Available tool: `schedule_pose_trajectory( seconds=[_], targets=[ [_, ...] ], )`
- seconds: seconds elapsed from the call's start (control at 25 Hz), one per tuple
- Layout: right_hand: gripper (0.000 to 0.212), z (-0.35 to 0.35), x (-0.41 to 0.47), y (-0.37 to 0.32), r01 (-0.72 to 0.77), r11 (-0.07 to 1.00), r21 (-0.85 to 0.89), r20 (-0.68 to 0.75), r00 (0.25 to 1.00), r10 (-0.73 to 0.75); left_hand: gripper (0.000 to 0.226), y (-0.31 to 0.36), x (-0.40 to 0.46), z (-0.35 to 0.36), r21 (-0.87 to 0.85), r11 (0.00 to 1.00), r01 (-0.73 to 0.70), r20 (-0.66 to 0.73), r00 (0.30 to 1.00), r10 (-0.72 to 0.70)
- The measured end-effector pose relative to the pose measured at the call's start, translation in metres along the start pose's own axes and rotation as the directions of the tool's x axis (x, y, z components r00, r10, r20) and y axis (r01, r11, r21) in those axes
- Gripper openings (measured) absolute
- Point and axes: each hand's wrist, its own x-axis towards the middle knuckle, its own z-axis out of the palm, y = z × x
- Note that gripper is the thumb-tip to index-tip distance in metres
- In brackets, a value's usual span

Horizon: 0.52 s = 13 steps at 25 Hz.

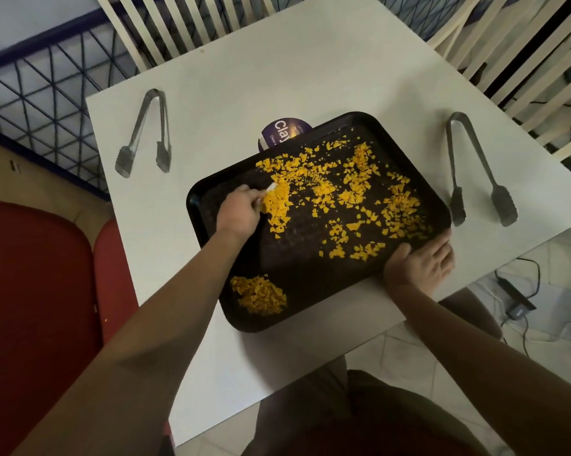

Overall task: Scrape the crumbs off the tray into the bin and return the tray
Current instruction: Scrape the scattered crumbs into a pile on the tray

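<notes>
A black rectangular tray [310, 278] lies skewed on the white table [277, 77]. Yellow crumbs [353, 185] are scattered over its far and right parts, and a heap of crumbs [259, 296] sits in its near left corner. My left hand [239, 213] rests inside the tray at its left side, closed around a small white scraper [271, 188] whose tip touches the crumbs. My right hand [420, 263] grips the tray's near right corner, thumb on top of the rim.
Metal tongs [145, 136] lie on the table to the tray's left, and other tongs [478, 172] to its right. A purple round label [282, 131] peeks out behind the tray. White slatted chairs [185, 24] stand behind the table, a red seat [37, 307] at left, cables on the floor at right.
</notes>
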Motion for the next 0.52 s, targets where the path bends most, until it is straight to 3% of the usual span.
schedule_pose_trajectory(
  seconds=[0.12,0.16,0.28,0.4,0.52],
  targets=[
    [0.083,0.000,0.001,0.001,0.024,1.000,-0.006,-0.012,1.000,-0.024,0.029,0.000,-0.024,-0.001,-0.020,0.993,-0.113,0.027,0.993,0.114],
    [0.083,0.000,0.001,0.001,0.031,1.000,-0.006,-0.015,0.999,-0.031,0.031,-0.004,-0.030,-0.004,-0.035,0.995,-0.092,-0.028,0.995,0.091],
    [0.083,0.001,0.001,0.001,0.022,1.000,-0.012,-0.026,0.999,-0.022,0.033,-0.026,-0.049,-0.015,-0.117,0.986,0.122,-0.230,0.962,-0.146],
    [0.082,0.001,-0.001,0.000,0.035,0.999,-0.004,-0.052,0.998,-0.035,0.035,-0.036,-0.070,-0.015,-0.048,0.966,0.255,-0.204,0.944,-0.259],
    [0.082,0.003,-0.001,0.001,0.047,0.999,-0.007,-0.084,0.995,-0.047,0.037,-0.028,-0.081,-0.009,0.012,0.962,0.271,-0.150,0.952,-0.266]
  ],
)
